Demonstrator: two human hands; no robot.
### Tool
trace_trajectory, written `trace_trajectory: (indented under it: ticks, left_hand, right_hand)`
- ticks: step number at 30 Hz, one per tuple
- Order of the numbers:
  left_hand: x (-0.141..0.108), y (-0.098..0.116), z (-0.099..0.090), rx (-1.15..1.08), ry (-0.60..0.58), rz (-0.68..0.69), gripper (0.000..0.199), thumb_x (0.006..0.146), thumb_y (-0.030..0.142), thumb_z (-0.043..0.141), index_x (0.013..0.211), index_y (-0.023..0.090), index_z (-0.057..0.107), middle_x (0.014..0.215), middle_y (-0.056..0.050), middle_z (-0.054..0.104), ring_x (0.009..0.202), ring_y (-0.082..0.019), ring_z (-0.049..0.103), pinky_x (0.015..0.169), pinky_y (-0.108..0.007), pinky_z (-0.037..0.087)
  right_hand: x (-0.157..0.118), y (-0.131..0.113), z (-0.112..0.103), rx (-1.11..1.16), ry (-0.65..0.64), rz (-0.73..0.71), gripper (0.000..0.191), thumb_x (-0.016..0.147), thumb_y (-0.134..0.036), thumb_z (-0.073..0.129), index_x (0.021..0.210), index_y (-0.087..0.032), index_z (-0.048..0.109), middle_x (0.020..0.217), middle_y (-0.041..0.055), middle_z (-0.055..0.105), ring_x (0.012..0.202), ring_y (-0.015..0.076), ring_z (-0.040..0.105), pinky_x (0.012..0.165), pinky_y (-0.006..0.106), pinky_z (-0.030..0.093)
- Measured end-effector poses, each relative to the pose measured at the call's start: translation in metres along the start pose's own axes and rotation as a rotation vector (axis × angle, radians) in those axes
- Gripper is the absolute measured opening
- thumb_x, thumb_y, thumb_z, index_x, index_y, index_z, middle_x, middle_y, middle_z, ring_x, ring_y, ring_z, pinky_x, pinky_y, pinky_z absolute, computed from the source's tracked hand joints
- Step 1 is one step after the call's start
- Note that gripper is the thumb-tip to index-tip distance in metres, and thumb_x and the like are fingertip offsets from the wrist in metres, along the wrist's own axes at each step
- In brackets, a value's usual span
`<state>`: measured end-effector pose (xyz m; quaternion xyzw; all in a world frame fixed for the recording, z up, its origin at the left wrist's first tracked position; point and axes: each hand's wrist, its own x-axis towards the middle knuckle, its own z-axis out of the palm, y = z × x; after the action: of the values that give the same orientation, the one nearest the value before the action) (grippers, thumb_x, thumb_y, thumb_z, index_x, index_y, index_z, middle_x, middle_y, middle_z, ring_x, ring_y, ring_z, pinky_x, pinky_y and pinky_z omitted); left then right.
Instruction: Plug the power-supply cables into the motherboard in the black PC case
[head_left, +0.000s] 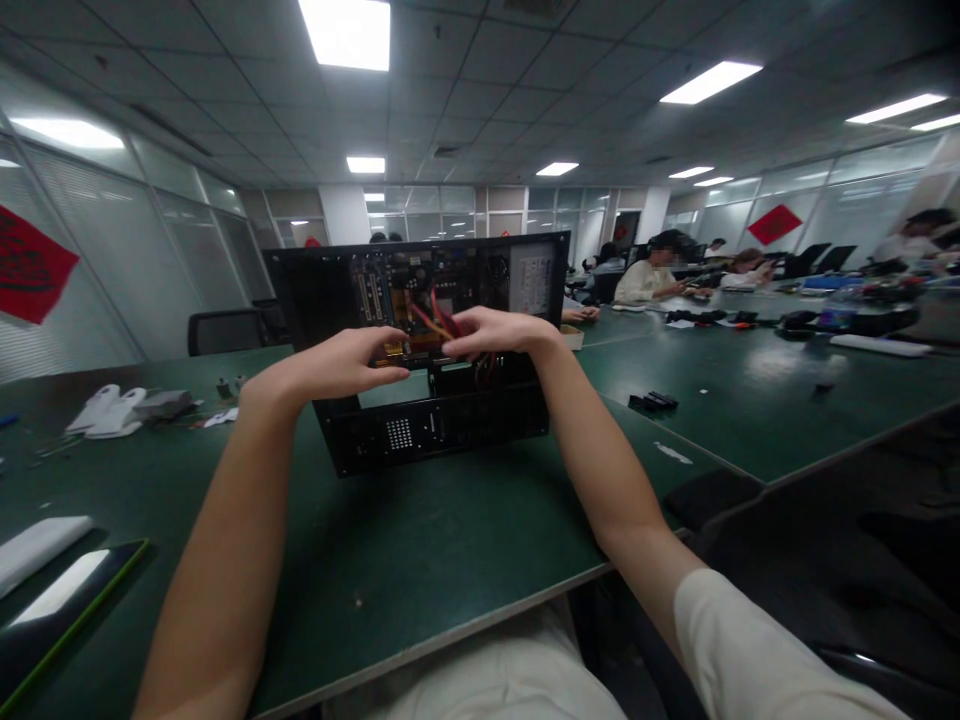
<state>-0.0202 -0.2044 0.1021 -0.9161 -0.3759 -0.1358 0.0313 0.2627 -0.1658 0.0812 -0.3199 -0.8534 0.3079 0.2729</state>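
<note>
An open black computer case (480, 425) stands on the green table in front of me, its inside with a circuit board (431, 275) facing me. My left hand (352, 360) reaches into the case at the board's lower left, thumb and fingers apart, with nothing seen between them. Beside it my right hand (487, 332) is closed round red and yellow cables (435, 318) near the middle of the case. The tips of its fingers are partly hidden. A silver labelled box (534, 283) sits in the upper right of the case.
On the green table (420, 560), white items (109, 412) and a grey block (163, 404) lie left. A dark tablet (67, 610) is nearer me. Black parts (652, 401) lie right; people (652, 275) sit farther back.
</note>
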Motion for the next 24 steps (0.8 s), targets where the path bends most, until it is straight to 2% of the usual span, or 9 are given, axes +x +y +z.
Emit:
trace_trajectory:
  ticks: [2, 4, 6, 9, 11, 14, 16, 20, 24]
  left_hand:
    - [0.007, -0.006, 0.008, -0.029, -0.020, 0.018, 0.055, 0.090, 0.060, 0.064, 0.129, 0.020, 0.069, 0.128, -0.011, 0.074, 0.112, -0.028, 0.071, 0.090, -0.035, 0.055]
    - [0.016, -0.012, 0.019, -0.054, -0.040, 0.031, 0.047, 0.088, 0.057, 0.067, 0.116, 0.019, 0.069, 0.115, -0.011, 0.076, 0.100, -0.027, 0.072, 0.082, -0.034, 0.055]
    - [0.025, -0.018, 0.032, -0.076, -0.013, 0.034, 0.042, 0.086, 0.053, 0.069, 0.108, 0.018, 0.066, 0.108, -0.011, 0.076, 0.095, -0.027, 0.071, 0.078, -0.034, 0.054]
    - [0.033, -0.023, 0.046, -0.152, 0.065, 0.051, 0.047, 0.080, 0.049, 0.076, 0.113, 0.019, 0.061, 0.113, -0.012, 0.074, 0.100, -0.029, 0.071, 0.083, -0.038, 0.056]
    - [0.033, -0.023, 0.050, -0.252, 0.098, 0.069, 0.064, 0.078, 0.049, 0.081, 0.128, 0.019, 0.056, 0.121, -0.014, 0.072, 0.108, -0.030, 0.071, 0.088, -0.040, 0.057]
    - [0.030, -0.018, 0.049, -0.405, 0.065, 0.109, 0.096, 0.076, 0.049, 0.085, 0.155, 0.020, 0.038, 0.135, -0.017, 0.067, 0.116, -0.030, 0.070, 0.094, -0.041, 0.059]
    - [0.029, -0.014, 0.047, -0.405, 0.042, 0.124, 0.104, 0.076, 0.050, 0.086, 0.160, 0.019, 0.034, 0.139, -0.018, 0.066, 0.118, -0.030, 0.070, 0.096, -0.042, 0.058]
    - [0.035, -0.006, 0.048, -0.280, 0.121, 0.165, 0.090, 0.078, 0.045, 0.085, 0.154, 0.015, 0.048, 0.137, -0.017, 0.068, 0.117, -0.031, 0.069, 0.100, -0.044, 0.057]
    - [0.042, -0.006, 0.054, -0.167, 0.244, 0.238, 0.083, 0.080, 0.037, 0.083, 0.154, 0.016, 0.050, 0.148, -0.017, 0.062, 0.130, -0.031, 0.064, 0.111, -0.045, 0.052]
  right_hand:
    - [-0.004, -0.005, 0.001, -0.285, -0.231, 0.049, 0.030, 0.086, -0.045, 0.080, 0.092, -0.016, 0.074, 0.079, -0.0004, 0.067, 0.073, 0.0141, 0.058, 0.062, 0.024, 0.042]
    - [-0.006, -0.011, 0.004, -0.467, -0.344, 0.105, 0.028, 0.087, -0.043, 0.077, 0.088, -0.015, 0.074, 0.074, -0.0014, 0.064, 0.069, 0.0138, 0.054, 0.061, 0.026, 0.038]
    - [-0.006, -0.014, 0.007, -0.545, -0.359, 0.135, 0.026, 0.089, -0.041, 0.074, 0.089, -0.015, 0.076, 0.073, -0.0014, 0.065, 0.068, 0.0137, 0.053, 0.061, 0.027, 0.037]
    - [-0.008, -0.015, 0.005, -0.531, -0.371, 0.161, 0.027, 0.090, -0.040, 0.071, 0.093, -0.014, 0.077, 0.075, -0.0003, 0.066, 0.069, 0.0135, 0.055, 0.062, 0.027, 0.037]
    - [-0.012, -0.014, -0.001, -0.470, -0.394, 0.172, 0.030, 0.090, -0.042, 0.071, 0.096, -0.014, 0.078, 0.078, 0.0007, 0.068, 0.073, 0.0141, 0.058, 0.064, 0.025, 0.039]
    - [-0.022, -0.012, -0.014, -0.392, -0.382, 0.163, 0.039, 0.087, -0.050, 0.073, 0.098, -0.013, 0.079, 0.083, 0.0022, 0.072, 0.077, 0.0157, 0.061, 0.068, 0.026, 0.042]
    - [-0.029, -0.013, -0.021, -0.373, -0.353, 0.160, 0.044, 0.085, -0.056, 0.074, 0.096, -0.014, 0.080, 0.083, 0.0025, 0.072, 0.077, 0.0161, 0.061, 0.068, 0.026, 0.042]
    - [-0.038, -0.015, -0.027, -0.371, -0.322, 0.170, 0.047, 0.084, -0.058, 0.075, 0.099, -0.014, 0.081, 0.085, 0.0028, 0.074, 0.081, 0.0174, 0.062, 0.072, 0.027, 0.044]
    - [-0.041, -0.014, -0.028, -0.350, -0.309, 0.178, 0.049, 0.083, -0.058, 0.076, 0.104, -0.015, 0.082, 0.090, 0.0033, 0.077, 0.087, 0.0197, 0.066, 0.076, 0.028, 0.046]
